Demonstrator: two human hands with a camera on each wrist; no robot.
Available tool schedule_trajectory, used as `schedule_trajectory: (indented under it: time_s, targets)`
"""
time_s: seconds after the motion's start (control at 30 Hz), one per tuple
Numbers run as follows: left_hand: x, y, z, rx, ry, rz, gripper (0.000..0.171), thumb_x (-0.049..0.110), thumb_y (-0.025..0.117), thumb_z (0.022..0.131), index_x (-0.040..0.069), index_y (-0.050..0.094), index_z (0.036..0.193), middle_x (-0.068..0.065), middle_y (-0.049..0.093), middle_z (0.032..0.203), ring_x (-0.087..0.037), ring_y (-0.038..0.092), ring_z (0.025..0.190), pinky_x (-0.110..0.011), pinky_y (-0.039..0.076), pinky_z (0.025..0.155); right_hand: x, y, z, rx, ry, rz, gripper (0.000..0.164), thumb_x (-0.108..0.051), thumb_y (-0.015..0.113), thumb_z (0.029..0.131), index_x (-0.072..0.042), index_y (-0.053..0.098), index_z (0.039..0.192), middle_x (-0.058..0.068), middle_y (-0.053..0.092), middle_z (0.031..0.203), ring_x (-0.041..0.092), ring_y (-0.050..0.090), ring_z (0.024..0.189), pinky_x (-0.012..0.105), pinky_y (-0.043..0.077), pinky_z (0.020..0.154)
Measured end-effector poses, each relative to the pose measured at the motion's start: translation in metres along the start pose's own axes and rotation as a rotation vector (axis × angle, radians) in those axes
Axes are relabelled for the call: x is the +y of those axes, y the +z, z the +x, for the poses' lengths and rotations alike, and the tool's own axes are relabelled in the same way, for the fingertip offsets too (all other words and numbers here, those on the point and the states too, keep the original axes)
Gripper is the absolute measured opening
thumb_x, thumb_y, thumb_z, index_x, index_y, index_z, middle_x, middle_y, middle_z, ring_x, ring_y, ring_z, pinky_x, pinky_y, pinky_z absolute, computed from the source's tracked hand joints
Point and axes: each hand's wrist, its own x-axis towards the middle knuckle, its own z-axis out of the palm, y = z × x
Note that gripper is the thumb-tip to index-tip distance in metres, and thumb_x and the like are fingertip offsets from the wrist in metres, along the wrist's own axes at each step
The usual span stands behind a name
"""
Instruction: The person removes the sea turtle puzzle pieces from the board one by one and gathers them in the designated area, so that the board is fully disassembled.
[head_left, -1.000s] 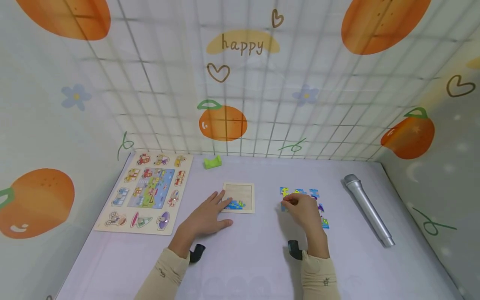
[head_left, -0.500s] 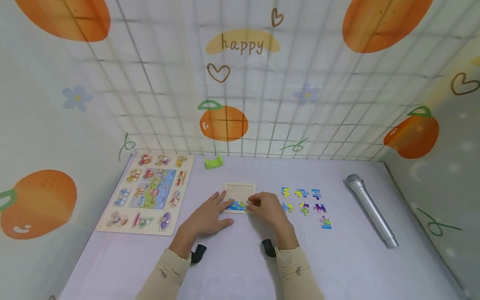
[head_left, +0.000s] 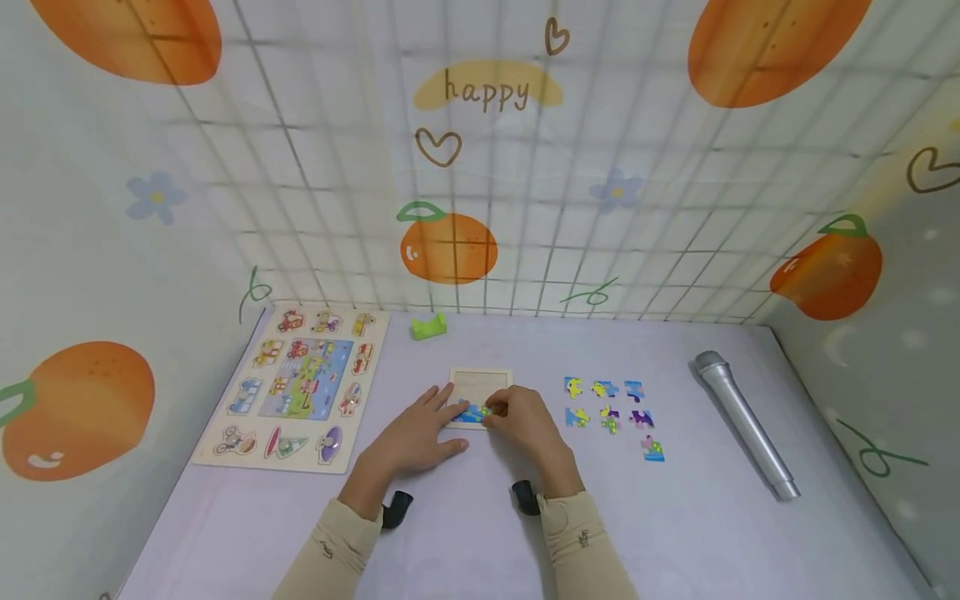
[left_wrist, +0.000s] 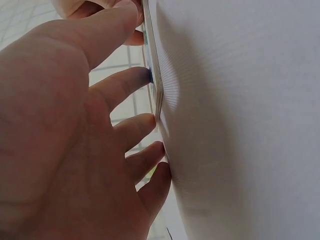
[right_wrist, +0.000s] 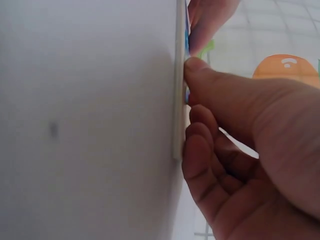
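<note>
A small square wooden puzzle tray [head_left: 480,382] lies mid-table, with joined blue jigsaw pieces [head_left: 470,414] along its lower edge. My left hand [head_left: 411,433] is spread flat at the tray's left side, index fingertip on the blue pieces; in the left wrist view its fingers [left_wrist: 122,87] are nearly straight. Over the tray's lower right corner, my right hand [head_left: 531,423] pinches a jigsaw piece, mostly hidden by the fingers. The right wrist view shows the right thumb [right_wrist: 215,80] at the tray's edge with a sliver of colour beside it.
Several loose jigsaw pieces [head_left: 609,419] lie in rows to the right. A silver microphone [head_left: 746,425] stands farther right, lying slanted. At left is a large wooden vehicle puzzle board [head_left: 367,442]; a green holder-like block [head_left: 428,327] sits at the back near the wall.
My right hand has moved left from the loose pieces to the tray's lower right corner, then slightly farther left. The left hand has stayed in place on the tray.
</note>
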Motion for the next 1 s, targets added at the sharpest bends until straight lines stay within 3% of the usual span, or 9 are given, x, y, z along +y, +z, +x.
schedule_trajectory:
  time_s: [0.37, 0.63, 1.0]
  targets:
    - [0.0009, -0.0014, 0.0000, -0.009, -0.004, 0.011, 0.066, 0.051, 0.063, 0.098, 0.024, 0.045, 0.156, -0.009, 0.023, 0.171, -0.036, 0.018, 0.159, -0.055, 0.028, 0.125, 0.0006, 0.0038, 0.0017, 0.023, 0.023, 0.046, 0.020, -0.012, 0.084, 0.084, -0.010, 0.071, 0.099, 0.002, 0.069, 0.090, 0.013, 0.061, 0.080, 0.032, 0.054, 0.076]
    - [0.0002, -0.0007, -0.0004, -0.007, 0.005, 0.011, 0.066, 0.051, 0.063, 0.098, 0.024, 0.045, 0.156, -0.010, 0.023, 0.171, -0.037, 0.019, 0.158, -0.055, 0.028, 0.125, 0.0003, 0.0058, -0.0001, 0.058, 0.049, 0.076, 0.013, -0.015, 0.081, 0.087, -0.013, 0.070, 0.094, -0.002, 0.070, 0.083, 0.012, 0.060, 0.076, 0.031, 0.053, 0.074]
    - [0.0007, -0.0015, -0.0018, -0.007, 0.001, 0.002, 0.065, 0.049, 0.062, 0.099, 0.023, 0.044, 0.156, -0.010, 0.022, 0.171, -0.037, 0.018, 0.158, -0.055, 0.028, 0.125, 0.0078, 0.0027, -0.0033, 0.049, 0.071, 0.170, 0.005, -0.019, 0.075, 0.092, -0.019, 0.070, 0.095, -0.003, 0.074, 0.087, 0.012, 0.063, 0.079, 0.033, 0.051, 0.076]
